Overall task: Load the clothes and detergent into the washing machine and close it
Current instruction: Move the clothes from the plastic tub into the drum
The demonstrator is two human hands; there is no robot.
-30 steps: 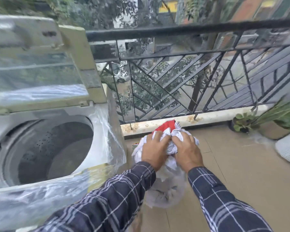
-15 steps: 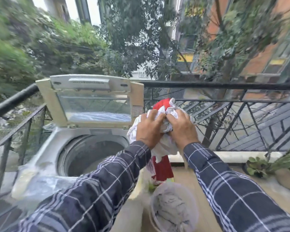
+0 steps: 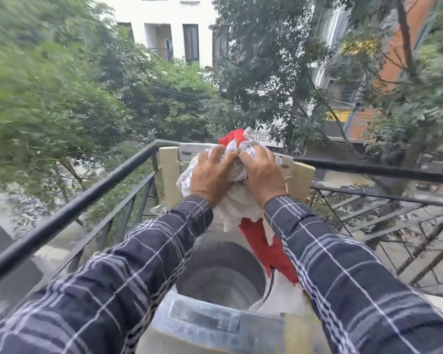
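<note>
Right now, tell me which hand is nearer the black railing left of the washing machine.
Left. The left hand grips the clothes bundle on the side facing that railing; the right hand grips the bundle's far side, farther from it.

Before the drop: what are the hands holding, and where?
Left hand and right hand grip the bundle of white and red clothes near its top.

Two hands, one bundle of clothes, one washing machine, one railing.
</note>
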